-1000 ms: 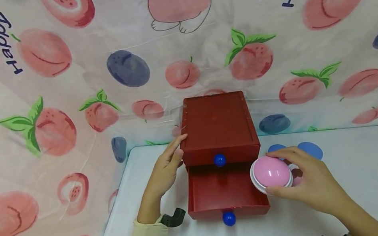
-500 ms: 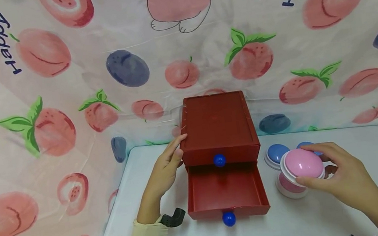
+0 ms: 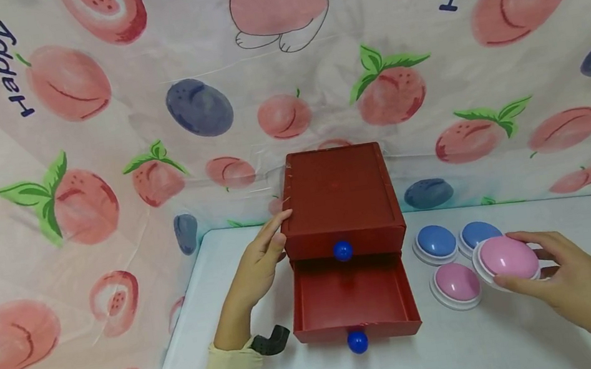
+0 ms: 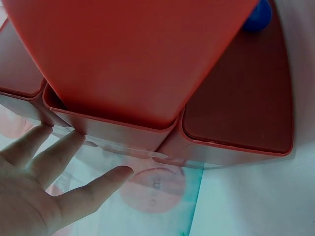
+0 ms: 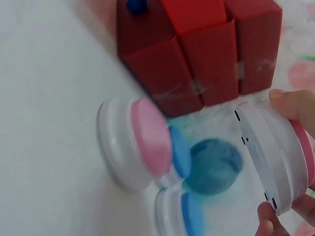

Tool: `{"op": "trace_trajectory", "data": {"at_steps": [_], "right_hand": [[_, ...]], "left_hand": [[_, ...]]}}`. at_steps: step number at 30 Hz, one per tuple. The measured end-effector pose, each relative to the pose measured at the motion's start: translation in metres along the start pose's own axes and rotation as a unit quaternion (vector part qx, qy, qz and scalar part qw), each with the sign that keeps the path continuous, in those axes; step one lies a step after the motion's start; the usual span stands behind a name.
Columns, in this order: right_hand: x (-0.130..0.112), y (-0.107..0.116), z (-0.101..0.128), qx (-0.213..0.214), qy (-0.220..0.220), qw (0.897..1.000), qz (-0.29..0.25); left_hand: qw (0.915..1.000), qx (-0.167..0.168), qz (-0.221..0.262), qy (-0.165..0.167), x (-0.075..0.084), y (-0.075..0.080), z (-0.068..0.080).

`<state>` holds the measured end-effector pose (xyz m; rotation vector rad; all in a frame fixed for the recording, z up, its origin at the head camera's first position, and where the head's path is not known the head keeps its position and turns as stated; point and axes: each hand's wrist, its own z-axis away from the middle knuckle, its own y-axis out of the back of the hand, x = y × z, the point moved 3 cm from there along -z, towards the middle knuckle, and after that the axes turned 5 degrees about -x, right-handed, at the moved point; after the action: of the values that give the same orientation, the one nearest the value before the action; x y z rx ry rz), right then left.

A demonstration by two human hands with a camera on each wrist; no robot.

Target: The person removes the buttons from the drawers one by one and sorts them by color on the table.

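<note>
On the white surface (image 3: 522, 342) I count four dome buttons, two pink (image 3: 457, 283) (image 3: 507, 257) and two blue (image 3: 435, 241) (image 3: 478, 233), beside one red box (image 3: 340, 198) with two drawers, each with one blue knob (image 3: 343, 251) (image 3: 358, 342), and two hands (image 3: 258, 270) (image 3: 573, 284).

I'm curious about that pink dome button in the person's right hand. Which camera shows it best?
The head view: the held pink button shows whole, beside the others. The right wrist view shows only its white underside and edge, close up. The left wrist view misses it, showing only the red drawer box.
</note>
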<state>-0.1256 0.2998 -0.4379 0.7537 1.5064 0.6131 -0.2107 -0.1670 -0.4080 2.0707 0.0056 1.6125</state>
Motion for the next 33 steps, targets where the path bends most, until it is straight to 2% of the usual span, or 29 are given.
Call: {"op": "trace_trajectory", "data": {"at_steps": [3, 9, 15, 21, 26, 33], "right_hand": [[0.012, -0.003, -0.002, -0.024, -0.032, 0.999, 0.017], [0.031, -0.004, -0.004, -0.043, -0.056, 0.997, 0.020], [0.048, -0.006, -0.007, -0.095, -0.097, 0.991, 0.012], [0.059, -0.011, -0.009, -0.122, -0.105, 0.987, 0.008], [0.065, -0.017, -0.012, -0.161, -0.140, 0.977, 0.007], [0.070, -0.021, -0.014, -0.182, -0.158, 0.970, 0.011]], "left_hand": [[1.0000, 0.000, 0.002, -0.003, 0.001, 0.000, 0.000], [1.0000, 0.001, 0.005, -0.002, 0.001, 0.000, 0.001], [1.0000, 0.000, 0.002, -0.001, 0.000, 0.000, 0.000], [1.0000, 0.001, 0.003, -0.002, -0.001, 0.000, 0.000], [1.0000, 0.000, 0.003, -0.002, -0.001, 0.000, 0.001], [1.0000, -0.001, 0.000, -0.003, 0.000, 0.000, 0.000]]}}
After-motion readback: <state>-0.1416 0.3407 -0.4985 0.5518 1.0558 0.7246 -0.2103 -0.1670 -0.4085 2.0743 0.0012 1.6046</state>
